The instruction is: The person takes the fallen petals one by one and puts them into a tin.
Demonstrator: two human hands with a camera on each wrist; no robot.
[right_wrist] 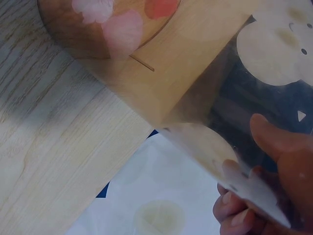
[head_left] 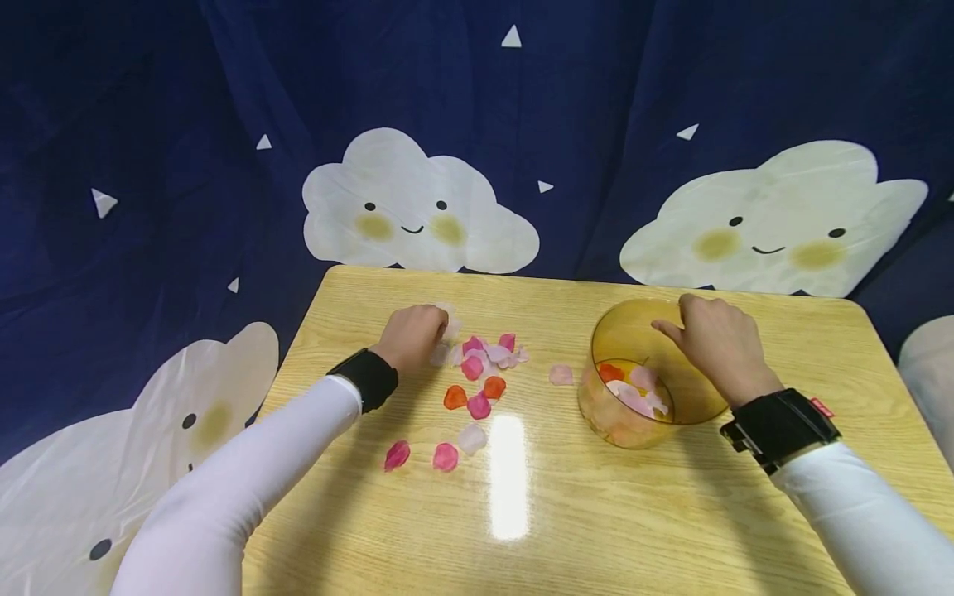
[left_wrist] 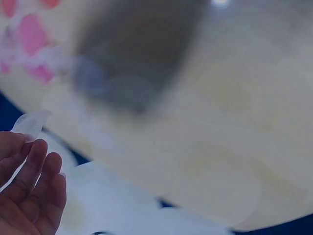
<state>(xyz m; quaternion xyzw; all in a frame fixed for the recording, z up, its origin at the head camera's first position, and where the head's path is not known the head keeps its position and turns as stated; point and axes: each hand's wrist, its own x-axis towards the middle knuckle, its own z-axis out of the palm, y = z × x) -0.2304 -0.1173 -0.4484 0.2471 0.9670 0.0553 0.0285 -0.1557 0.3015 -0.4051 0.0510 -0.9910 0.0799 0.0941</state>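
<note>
A pale, nearly white flower petal (left_wrist: 30, 123) is pinched between the thumb and fingertips of my left hand (head_left: 412, 333), over the far left part of the table. Just right of this hand lies a loose cluster of pink and white petals (head_left: 473, 367). With my right hand (head_left: 719, 343) I grip the far right rim of a clear amber glass bowl (head_left: 671, 331). In the right wrist view the thumb lies on the inner side of its wall and the fingers curl round the outside. Inside the bowl rest white and pale pink petals (head_left: 633, 397) and an orange-red petal (head_left: 611, 372).
Nearer on the wooden table (head_left: 596, 521) lie orange petals (head_left: 455, 397), deep pink petals (head_left: 445, 457) and a whitish petal (head_left: 472, 439). A single pale pink petal (head_left: 561, 375) sits left of the bowl. Behind the table hangs a dark blue curtain (head_left: 581, 99) with smiling clouds.
</note>
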